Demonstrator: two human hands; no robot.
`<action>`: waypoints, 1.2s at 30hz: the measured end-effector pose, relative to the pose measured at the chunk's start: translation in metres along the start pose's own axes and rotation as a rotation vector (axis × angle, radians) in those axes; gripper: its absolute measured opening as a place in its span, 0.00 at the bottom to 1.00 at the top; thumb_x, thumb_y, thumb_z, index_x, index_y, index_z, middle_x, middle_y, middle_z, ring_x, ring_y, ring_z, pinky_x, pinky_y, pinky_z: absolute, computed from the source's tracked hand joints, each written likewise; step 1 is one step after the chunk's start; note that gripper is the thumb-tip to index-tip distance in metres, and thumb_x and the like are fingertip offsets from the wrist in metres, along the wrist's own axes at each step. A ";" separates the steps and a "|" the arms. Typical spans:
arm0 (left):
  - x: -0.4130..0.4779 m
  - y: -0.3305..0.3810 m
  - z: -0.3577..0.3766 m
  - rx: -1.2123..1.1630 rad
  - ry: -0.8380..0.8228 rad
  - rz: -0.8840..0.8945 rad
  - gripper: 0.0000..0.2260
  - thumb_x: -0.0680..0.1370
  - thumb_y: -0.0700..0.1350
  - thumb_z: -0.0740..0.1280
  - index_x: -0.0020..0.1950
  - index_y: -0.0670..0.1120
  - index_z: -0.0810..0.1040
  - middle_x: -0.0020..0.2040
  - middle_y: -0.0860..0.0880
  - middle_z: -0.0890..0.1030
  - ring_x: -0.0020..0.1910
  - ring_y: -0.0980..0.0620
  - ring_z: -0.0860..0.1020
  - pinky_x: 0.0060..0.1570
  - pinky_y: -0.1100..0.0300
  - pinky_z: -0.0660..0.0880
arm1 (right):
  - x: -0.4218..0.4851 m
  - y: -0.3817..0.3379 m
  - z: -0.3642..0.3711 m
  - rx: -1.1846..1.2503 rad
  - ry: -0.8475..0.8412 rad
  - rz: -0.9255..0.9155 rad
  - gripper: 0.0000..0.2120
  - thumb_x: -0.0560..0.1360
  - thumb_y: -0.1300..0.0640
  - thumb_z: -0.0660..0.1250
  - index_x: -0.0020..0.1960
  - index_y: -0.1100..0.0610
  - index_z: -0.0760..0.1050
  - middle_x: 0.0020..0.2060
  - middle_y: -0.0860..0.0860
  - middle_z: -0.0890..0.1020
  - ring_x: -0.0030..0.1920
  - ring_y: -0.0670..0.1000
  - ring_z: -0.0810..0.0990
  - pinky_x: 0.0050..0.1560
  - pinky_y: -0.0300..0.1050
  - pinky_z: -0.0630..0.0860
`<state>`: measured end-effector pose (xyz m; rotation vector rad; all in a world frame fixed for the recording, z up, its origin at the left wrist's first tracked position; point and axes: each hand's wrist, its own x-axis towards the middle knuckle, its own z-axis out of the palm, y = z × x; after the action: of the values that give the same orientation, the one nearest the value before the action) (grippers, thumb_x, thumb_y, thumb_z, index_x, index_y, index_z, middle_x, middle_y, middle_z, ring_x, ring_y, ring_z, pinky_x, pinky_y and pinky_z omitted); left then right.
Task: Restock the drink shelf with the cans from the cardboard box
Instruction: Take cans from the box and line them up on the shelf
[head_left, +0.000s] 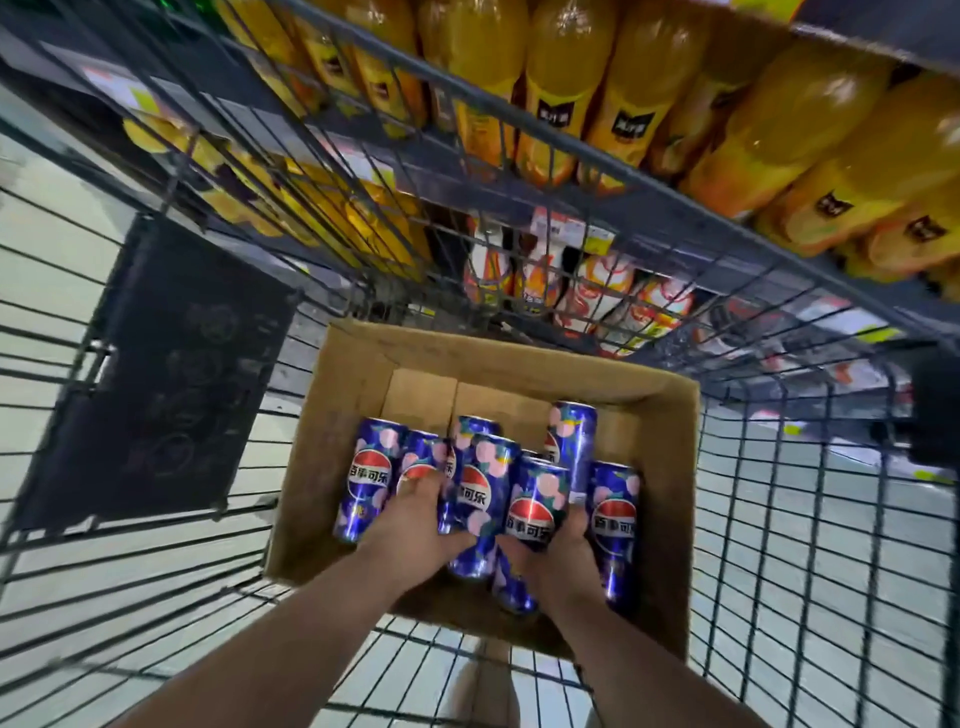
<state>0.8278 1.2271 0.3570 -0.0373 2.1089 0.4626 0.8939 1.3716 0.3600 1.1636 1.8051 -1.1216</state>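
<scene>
An open cardboard box (358, 384) sits in a wire cart and holds several tall blue cola cans with pink fruit print. Both my hands are down inside it. My left hand (415, 525) curls its fingers over the top of a can (423, 457) in the left half of the box, with another can (366, 486) just left of it. My right hand (563, 556) grips a can (535, 512) near the middle, fingers wrapped round its right side. More cans stand at the back (576, 441) and right (615, 519). The drink shelf (649, 197) runs above.
The wire cart (831, 545) surrounds the box, with a dark folded flap (166, 384) on its left side. Large orange juice bottles (566, 78) fill the upper shelf; smaller orange and white bottles (587, 296) stand on the shelf below. Pale floor shows through the cart mesh.
</scene>
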 end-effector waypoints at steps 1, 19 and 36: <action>0.002 -0.002 0.002 -0.054 -0.003 -0.015 0.31 0.70 0.52 0.72 0.69 0.49 0.65 0.65 0.48 0.73 0.62 0.48 0.73 0.62 0.54 0.71 | -0.001 0.002 -0.001 0.009 0.013 -0.009 0.34 0.70 0.50 0.71 0.67 0.56 0.56 0.62 0.56 0.76 0.61 0.58 0.76 0.59 0.50 0.73; 0.027 0.019 0.044 -0.400 0.037 -0.188 0.39 0.57 0.56 0.75 0.64 0.45 0.67 0.59 0.45 0.76 0.58 0.44 0.76 0.59 0.46 0.75 | -0.027 0.035 -0.055 0.144 0.258 -0.081 0.32 0.64 0.50 0.75 0.63 0.52 0.64 0.50 0.50 0.79 0.52 0.55 0.79 0.53 0.55 0.77; -0.120 0.090 -0.029 -0.620 0.129 0.093 0.24 0.65 0.43 0.76 0.56 0.48 0.69 0.46 0.49 0.81 0.42 0.54 0.78 0.38 0.61 0.73 | -0.144 0.028 -0.131 0.308 0.179 -0.285 0.20 0.65 0.51 0.73 0.53 0.47 0.70 0.45 0.46 0.83 0.46 0.47 0.82 0.53 0.53 0.79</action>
<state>0.8529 1.2827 0.4974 -0.3340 2.0190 1.1814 0.9566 1.4518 0.5279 1.2390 2.0329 -1.5464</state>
